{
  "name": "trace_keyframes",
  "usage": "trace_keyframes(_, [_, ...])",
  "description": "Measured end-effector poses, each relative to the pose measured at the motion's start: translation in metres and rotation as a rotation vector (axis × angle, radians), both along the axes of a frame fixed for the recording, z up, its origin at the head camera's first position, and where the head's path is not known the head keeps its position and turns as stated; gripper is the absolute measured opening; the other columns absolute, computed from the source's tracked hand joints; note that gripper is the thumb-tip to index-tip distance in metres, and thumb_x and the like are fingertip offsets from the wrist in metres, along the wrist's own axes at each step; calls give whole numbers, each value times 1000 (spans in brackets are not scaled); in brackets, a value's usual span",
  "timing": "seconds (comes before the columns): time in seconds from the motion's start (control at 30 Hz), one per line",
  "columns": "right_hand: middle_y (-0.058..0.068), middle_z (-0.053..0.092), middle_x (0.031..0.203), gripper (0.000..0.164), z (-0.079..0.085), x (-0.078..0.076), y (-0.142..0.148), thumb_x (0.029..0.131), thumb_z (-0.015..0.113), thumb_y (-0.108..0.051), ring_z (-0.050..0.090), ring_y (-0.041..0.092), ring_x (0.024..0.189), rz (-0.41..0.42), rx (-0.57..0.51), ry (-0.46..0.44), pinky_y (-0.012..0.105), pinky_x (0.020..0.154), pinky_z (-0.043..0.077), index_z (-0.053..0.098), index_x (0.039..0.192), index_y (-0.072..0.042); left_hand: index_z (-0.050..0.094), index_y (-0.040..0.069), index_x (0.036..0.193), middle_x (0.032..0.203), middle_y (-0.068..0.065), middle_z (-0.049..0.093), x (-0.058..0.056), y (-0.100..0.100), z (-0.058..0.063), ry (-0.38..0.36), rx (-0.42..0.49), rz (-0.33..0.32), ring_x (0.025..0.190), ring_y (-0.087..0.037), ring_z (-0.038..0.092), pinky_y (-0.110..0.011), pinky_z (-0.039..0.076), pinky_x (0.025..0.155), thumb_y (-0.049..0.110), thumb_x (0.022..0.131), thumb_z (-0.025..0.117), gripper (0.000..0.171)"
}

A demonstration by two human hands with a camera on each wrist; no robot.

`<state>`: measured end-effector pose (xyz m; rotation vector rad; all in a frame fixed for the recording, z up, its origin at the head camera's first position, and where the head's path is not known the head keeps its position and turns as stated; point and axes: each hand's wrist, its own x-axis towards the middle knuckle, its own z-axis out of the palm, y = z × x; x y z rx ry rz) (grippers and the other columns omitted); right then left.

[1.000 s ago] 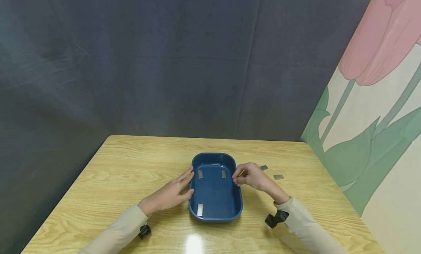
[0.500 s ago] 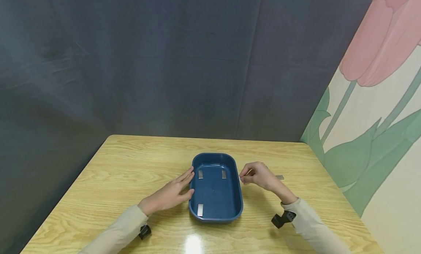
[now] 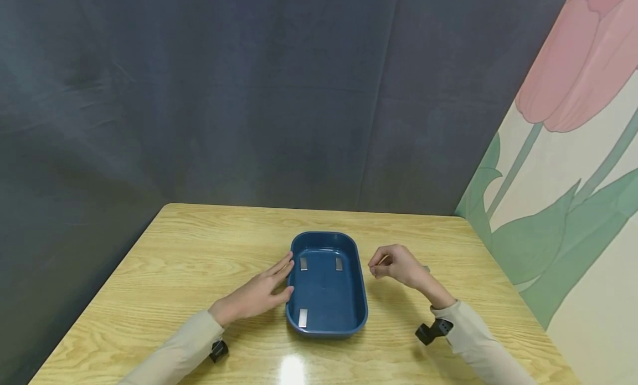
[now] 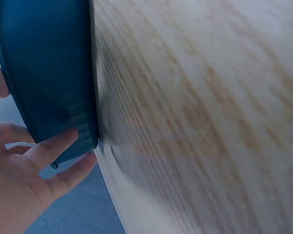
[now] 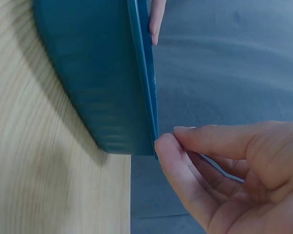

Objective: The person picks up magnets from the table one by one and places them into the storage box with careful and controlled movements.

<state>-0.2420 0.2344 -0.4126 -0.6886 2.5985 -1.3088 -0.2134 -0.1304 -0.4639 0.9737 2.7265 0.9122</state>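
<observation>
A deep blue plastic bin (image 3: 326, 299) stands on the table with three small flat silvery rectangles in it. Two of these rectangles, a left one (image 3: 303, 263) and a right one (image 3: 339, 263), lie toward the far end; a third rectangle (image 3: 303, 318) is at the near left corner. My left hand (image 3: 256, 296) rests against the bin's left side, fingers extended along rim and outer wall. Just right of the bin hovers my right hand (image 3: 396, 265), its thumb and index fingertips together; nothing shows between these fingertips (image 5: 167, 141) in the right wrist view.
Another grey rectangle (image 3: 426, 268) peeks out from behind the right wrist on the wood-grain table (image 3: 214, 246). A dark curtain (image 3: 259, 97) hangs behind the table's far edge. At right stands a wall with painted tulips (image 3: 563, 86).
My right hand has drawn back from over the bin's right rim to the table beside it, now covering most of the loose rectangles there. The left hand and bin have stayed put.
</observation>
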Motion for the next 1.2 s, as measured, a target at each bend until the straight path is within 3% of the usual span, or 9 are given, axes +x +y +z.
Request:
trace_keyframes(0.63, [12, 68, 82, 6, 0, 1, 14, 87, 67, 10, 68, 21, 73, -37, 19, -6, 29, 67, 57, 70, 88, 5, 25, 1, 155, 166, -5, 6, 0, 0, 0, -2, 3, -3, 144, -29, 25, -44, 35, 111, 35, 104, 49, 66])
trace_keyframes(0.97, [14, 69, 84, 5, 0, 2, 17, 86, 67, 11, 68, 24, 72, -49, 21, 19, 35, 66, 59, 69, 89, 7, 25, 1, 155, 166, -5, 7, 2, 0, 1, -5, 7, 4, 145, -28, 24, -45, 34, 111, 35, 104, 50, 66])
trace_keyframes(1.2, [9, 69, 82, 7, -1, 0, 23, 87, 67, 10, 67, 19, 72, -79, 69, 40, 35, 66, 59, 69, 87, 4, 26, 1, 155, 166, -5, 8, 1, 0, 1, -1, 5, 5, 145, -28, 24, -45, 33, 111, 35, 104, 50, 65])
